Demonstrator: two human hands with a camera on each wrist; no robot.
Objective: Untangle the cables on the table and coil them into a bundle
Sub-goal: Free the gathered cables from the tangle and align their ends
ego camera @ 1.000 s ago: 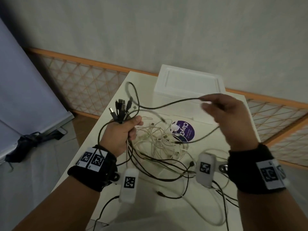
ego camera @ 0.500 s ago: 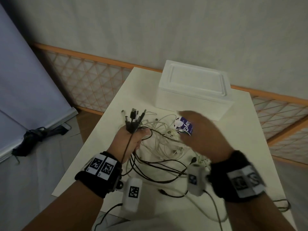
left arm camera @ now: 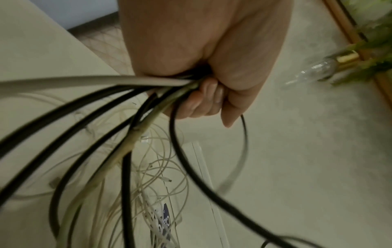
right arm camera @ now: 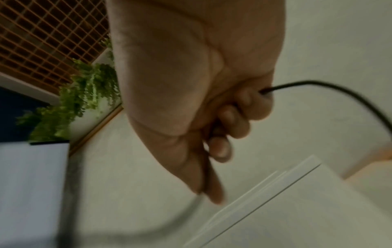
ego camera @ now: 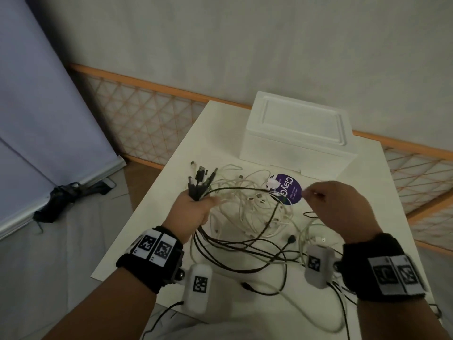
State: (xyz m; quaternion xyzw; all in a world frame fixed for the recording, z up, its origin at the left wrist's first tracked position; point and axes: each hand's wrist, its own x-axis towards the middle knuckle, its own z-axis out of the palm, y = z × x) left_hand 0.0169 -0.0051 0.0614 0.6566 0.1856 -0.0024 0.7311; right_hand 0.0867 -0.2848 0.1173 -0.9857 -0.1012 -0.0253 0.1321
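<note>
My left hand [ego camera: 196, 204] grips a bunch of black cables [ego camera: 199, 184] whose plugs stick up out of the fist; the left wrist view shows the fingers [left arm camera: 203, 100] curled round black and grey cables [left arm camera: 148, 104]. Their lengths trail down in loops [ego camera: 245, 249] onto the table [ego camera: 152, 241]. My right hand [ego camera: 335, 207] is raised over the table's right part and holds one thin black cable [right arm camera: 331, 89] in its curled fingers [right arm camera: 233, 117]. That cable [ego camera: 235, 188] runs left to my left hand. A tangle of white cables [ego camera: 255, 212] lies between the hands.
A white foam box [ego camera: 294, 133] stands at the table's far end. A round purple sticker [ego camera: 288, 190] lies in front of it. A lattice fence with an orange rail [ego camera: 147, 114] runs behind the table. A black object [ego camera: 61, 200] lies on the floor at the left.
My right hand came down over the tangle, then moved right holding a thin black cable. My left hand keeps its grip on the plug bunch. The head view shifted, showing more of the box.
</note>
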